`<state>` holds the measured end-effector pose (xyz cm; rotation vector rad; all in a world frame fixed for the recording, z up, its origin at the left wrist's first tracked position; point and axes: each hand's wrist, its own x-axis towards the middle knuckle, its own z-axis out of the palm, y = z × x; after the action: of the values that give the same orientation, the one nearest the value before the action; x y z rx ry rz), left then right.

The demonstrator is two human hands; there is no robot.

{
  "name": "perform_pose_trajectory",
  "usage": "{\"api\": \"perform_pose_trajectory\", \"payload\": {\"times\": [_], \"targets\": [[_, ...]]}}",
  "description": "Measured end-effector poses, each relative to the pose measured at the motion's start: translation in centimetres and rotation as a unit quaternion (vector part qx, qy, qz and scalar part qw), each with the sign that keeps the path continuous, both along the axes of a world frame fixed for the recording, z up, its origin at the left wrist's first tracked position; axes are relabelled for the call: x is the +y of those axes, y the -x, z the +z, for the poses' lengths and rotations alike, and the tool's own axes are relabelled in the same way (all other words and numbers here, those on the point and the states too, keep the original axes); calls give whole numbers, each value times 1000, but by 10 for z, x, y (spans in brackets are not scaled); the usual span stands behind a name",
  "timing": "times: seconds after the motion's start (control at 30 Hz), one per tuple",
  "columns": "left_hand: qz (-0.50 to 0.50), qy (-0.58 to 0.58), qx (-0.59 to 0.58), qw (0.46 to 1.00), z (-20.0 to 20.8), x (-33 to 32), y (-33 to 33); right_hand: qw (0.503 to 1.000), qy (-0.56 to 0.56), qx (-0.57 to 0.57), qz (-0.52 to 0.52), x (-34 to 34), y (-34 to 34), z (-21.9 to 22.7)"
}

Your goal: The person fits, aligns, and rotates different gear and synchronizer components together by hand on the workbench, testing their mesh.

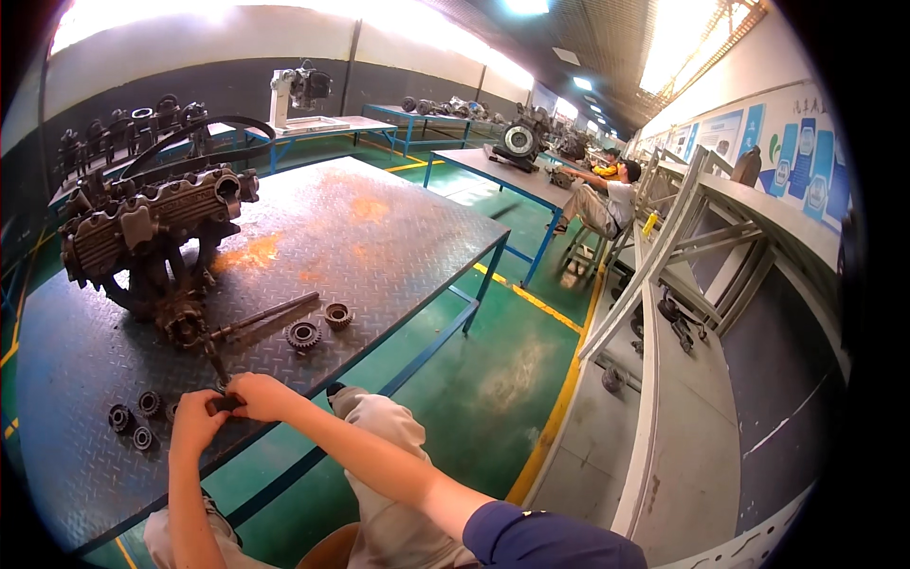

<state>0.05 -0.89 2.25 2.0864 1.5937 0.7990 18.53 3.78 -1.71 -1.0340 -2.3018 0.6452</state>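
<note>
Close to the table's near edge, my left hand point(196, 420) and my right hand point(258, 396) meet with fingers closed around a small dark metal part point(226, 404). Fingers cover much of it, so its exact kind cannot be made out. A dark shaft point(217, 363) slants from just above my hands up to a rusty engine assembly point(152, 228) on the left of the table. Left of my left hand lie several small gears point(149, 404). Beyond my right hand rest a long metal rod point(265, 315), a toothed gear point(303, 335) and another gear point(337, 316).
The checker-plate metal table point(408, 223) has a blue frame and orange stains. Behind it stand more blue-framed tables, one with an engine point(519, 142). A seated person point(616, 199) is farther back. At right rises a grey metal rack point(654, 284) with parts on its lower level.
</note>
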Motion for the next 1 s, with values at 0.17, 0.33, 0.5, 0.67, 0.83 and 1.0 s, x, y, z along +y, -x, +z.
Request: {"api": "perform_pose_trajectory", "payload": {"times": [0.17,0.33,0.5,0.67,0.83,1.0], "targets": [[29,-16,38,999,-16,14,16,1000,15,25,-5,4,1,-7],[32,24,22,999,-14,11,22,999,5,-11,-31,-2,8,-14],[26,20,24,999,-23,15,30,997,26,-59,-46,-4,9,-5],[7,38,40,998,-29,11,31,1000,15,-8,-3,-1,8,1],[-16,26,83,996,-8,1,26,999,-17,29,27,-2,14,-3],[-62,54,20,996,-10,14,11,1000,-10,8,1,0,-7,-12]]}}
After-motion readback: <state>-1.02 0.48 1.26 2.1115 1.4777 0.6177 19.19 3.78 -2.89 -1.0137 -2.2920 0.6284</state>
